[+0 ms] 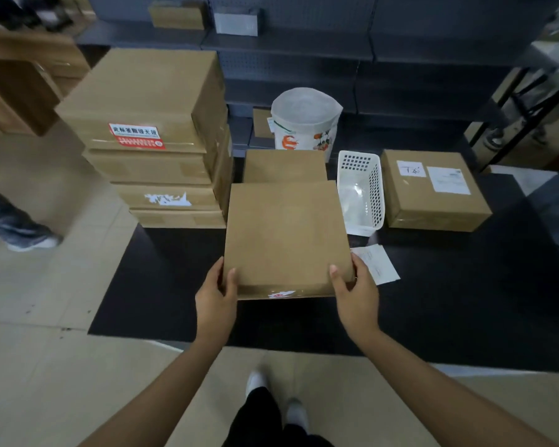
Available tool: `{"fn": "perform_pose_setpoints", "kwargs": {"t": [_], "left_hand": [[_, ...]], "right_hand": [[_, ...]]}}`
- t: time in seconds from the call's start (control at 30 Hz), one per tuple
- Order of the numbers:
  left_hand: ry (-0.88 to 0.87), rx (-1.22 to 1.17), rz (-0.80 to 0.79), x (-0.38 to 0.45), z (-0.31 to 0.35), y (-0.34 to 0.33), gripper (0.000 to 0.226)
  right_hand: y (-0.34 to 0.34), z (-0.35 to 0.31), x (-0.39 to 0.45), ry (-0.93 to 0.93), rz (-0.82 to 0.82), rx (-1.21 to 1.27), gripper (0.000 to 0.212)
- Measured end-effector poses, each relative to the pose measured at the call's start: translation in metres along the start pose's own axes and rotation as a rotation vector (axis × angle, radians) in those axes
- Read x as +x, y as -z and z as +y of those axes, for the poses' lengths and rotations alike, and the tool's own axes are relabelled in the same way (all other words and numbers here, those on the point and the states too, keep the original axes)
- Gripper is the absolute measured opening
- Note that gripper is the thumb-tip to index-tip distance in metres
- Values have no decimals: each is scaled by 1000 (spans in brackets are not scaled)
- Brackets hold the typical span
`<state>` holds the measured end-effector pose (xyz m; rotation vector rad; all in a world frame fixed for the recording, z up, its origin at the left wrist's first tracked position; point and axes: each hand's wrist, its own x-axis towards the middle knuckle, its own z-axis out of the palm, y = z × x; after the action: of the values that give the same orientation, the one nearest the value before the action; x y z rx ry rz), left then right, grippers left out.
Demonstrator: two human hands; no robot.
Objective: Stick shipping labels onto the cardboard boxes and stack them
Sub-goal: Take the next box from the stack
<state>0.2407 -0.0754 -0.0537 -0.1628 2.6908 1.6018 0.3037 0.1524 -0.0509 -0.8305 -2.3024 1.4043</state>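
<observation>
I hold a flat brown cardboard box (pixel 284 233) over the black table (pixel 465 301). My left hand (pixel 215 293) grips its near left corner and my right hand (pixel 355 287) grips its near right corner, thumbs on top. Its top face is bare; torn red and white sticker scraps show on its front edge. A stack of several cardboard boxes (pixel 155 133) stands to the left, the top one bearing a red label. Another box (pixel 283 164) lies just behind the held one. At the right sits a box with two white labels (pixel 433 188). A loose white label sheet (pixel 376 264) lies beside my right hand.
A white perforated plastic basket (pixel 363 188) stands between the held box and the labelled box. A white printed bag (pixel 305 119) stands at the back. Dark shelving (pixel 304 46) runs behind the table. Another person's leg and shoe (pixel 20 227) are on the tiled floor at left.
</observation>
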Motion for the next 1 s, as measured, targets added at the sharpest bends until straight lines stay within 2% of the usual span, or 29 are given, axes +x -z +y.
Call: {"fn": "perform_pose_setpoints", "kwargs": {"t": [0.2, 0.37, 0.53, 0.7, 0.83, 1.0], "left_hand": [[71, 51, -16, -35, -44, 3, 46], [110, 109, -130, -45, -75, -2, 43], [118, 127, -180, -40, -79, 0, 41], [200, 274, -271, -25, -64, 12, 45], [-64, 586, -225, -7, -30, 17, 45], [-388, 770, -288, 14, 16, -10, 41]], "right_hand": [[-8, 29, -41, -77, -39, -78, 55], [-17, 52, -58, -228, -147, -113, 53], [-16, 53, -59, -228, -173, -147, 52], [-3, 48, -48, -197, -263, -294, 45], [14, 42, -34, -137, -319, -524, 50], [24, 30, -1, -147, -258, -574, 38]]}}
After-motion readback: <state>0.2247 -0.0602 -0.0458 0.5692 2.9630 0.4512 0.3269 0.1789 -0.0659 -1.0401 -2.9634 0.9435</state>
